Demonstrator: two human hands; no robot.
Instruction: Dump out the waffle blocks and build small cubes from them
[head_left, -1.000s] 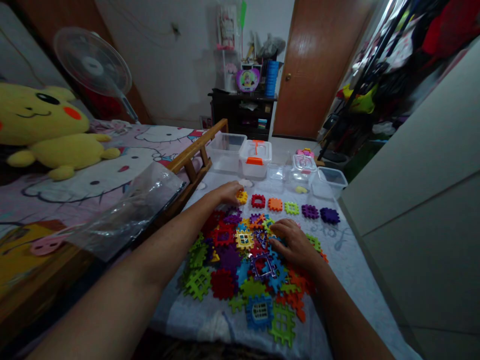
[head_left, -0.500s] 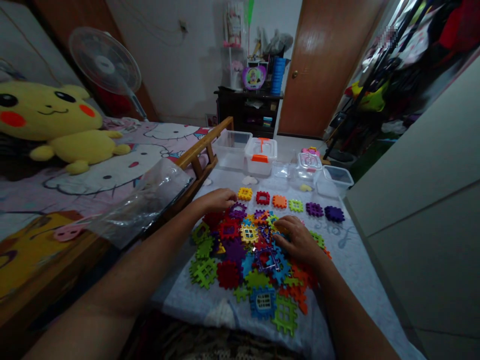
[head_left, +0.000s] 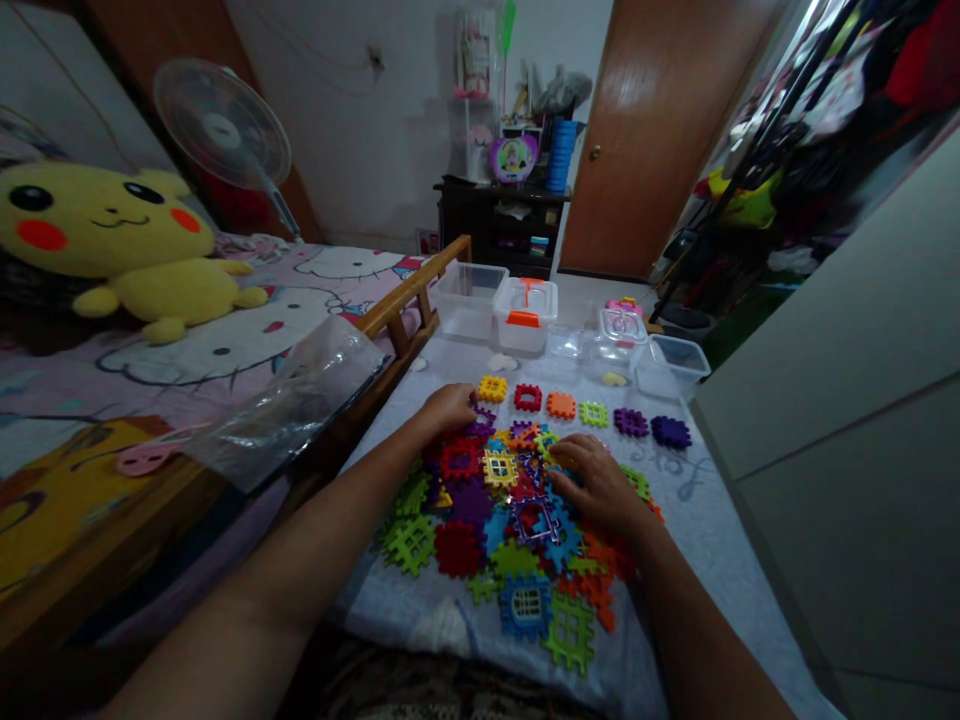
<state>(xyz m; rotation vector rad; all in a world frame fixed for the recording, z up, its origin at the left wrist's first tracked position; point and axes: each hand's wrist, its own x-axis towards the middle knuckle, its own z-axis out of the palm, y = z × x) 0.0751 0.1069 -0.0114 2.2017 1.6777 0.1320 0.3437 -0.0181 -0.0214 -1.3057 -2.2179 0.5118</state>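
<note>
A heap of colourful interlocking plastic blocks lies before me, with window-frame and solid squares among them. My left hand (head_left: 448, 408) is at the heap's far left edge, its fingers curled closed at the rim of a purple block (head_left: 482, 418). That hand partly covers the block. Just beyond it sits a yellow block (head_left: 493, 389). My right hand (head_left: 600, 482) rests over the heap's right side, thumb and fingers apart, beside a lime-green block (head_left: 545, 443) and above a blue block (head_left: 561, 540). A yellow window block (head_left: 500, 468) lies between both hands.
Beyond the heap, a row continues with red (head_left: 528, 398), orange (head_left: 561, 405), light green (head_left: 593, 414) and purple blocks (head_left: 631, 423). Clear plastic boxes (head_left: 471, 318) stand behind. A wooden rail (head_left: 397, 310) runs at left, a pale cabinet (head_left: 847, 400) at right.
My left hand has moved slightly right and down, covering more of the purple block. My right hand stays almost where it was. The view has shifted a little.
</note>
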